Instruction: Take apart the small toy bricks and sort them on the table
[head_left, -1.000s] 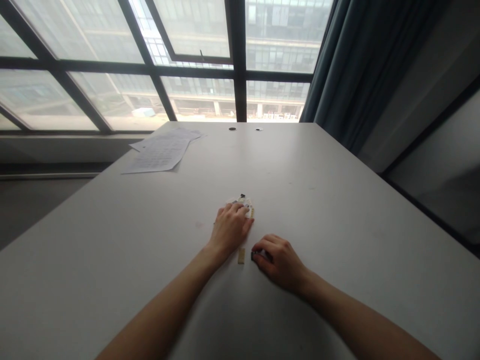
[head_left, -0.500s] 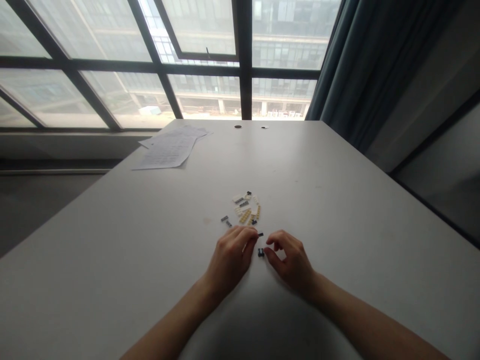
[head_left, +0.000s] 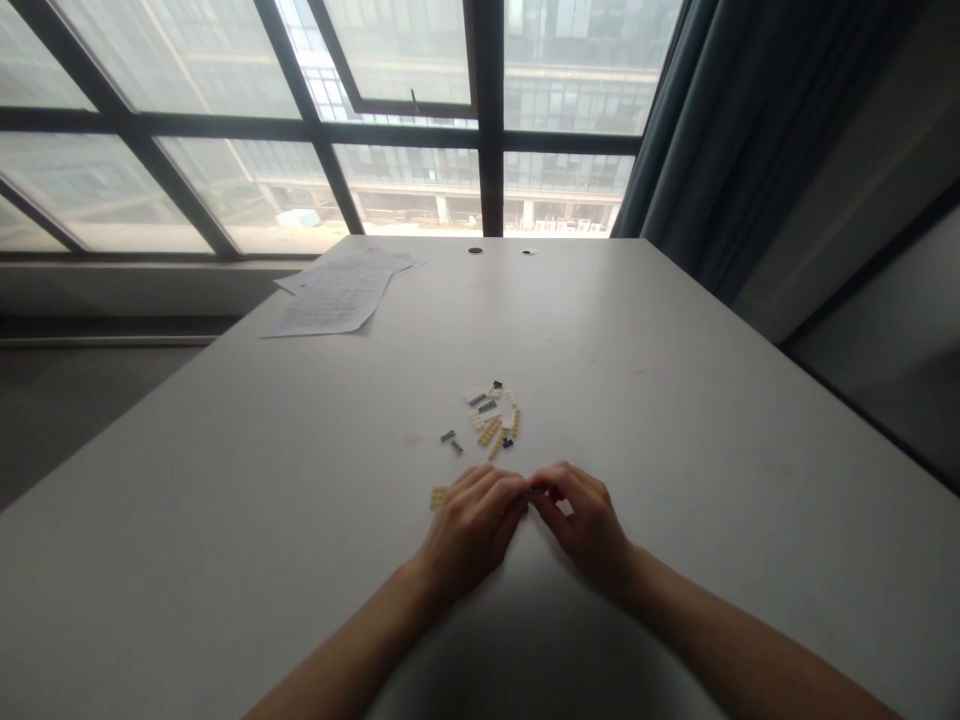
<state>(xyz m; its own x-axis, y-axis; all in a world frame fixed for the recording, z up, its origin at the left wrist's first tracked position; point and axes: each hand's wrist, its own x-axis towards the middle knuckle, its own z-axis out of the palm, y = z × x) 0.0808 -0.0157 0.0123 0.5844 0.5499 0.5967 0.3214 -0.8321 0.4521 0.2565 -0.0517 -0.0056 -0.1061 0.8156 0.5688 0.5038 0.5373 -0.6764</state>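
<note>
My left hand [head_left: 480, 515] is closed, its fingertips pressed together around small dark building bricks that its fingers mostly hide. My right hand [head_left: 583, 508] meets it fingertip to fingertip, thumb and index finger pinching a dark building brick [head_left: 536, 489] of which only a sliver shows. How the dark pieces fit together between the hands cannot be seen. Beside the left hand, partly covered by it, lies a yellow building plate [head_left: 438, 496]. Just beyond the fingers rests a tan narrow brick [head_left: 496, 444].
Farther out lies a loose cluster of white, tan and grey bricks [head_left: 490, 430], with two grey pieces [head_left: 448, 436] to its left. Printed sheets [head_left: 330, 303] lie at the far left of the white table [head_left: 675, 420]. Windows and a dark curtain [head_left: 697, 140] stand beyond.
My left hand has moved slightly right and down, bringing its dark brick to the right fingertips. The dark block on the table is now covered by the fingers. The yellow plate has come into view.
</note>
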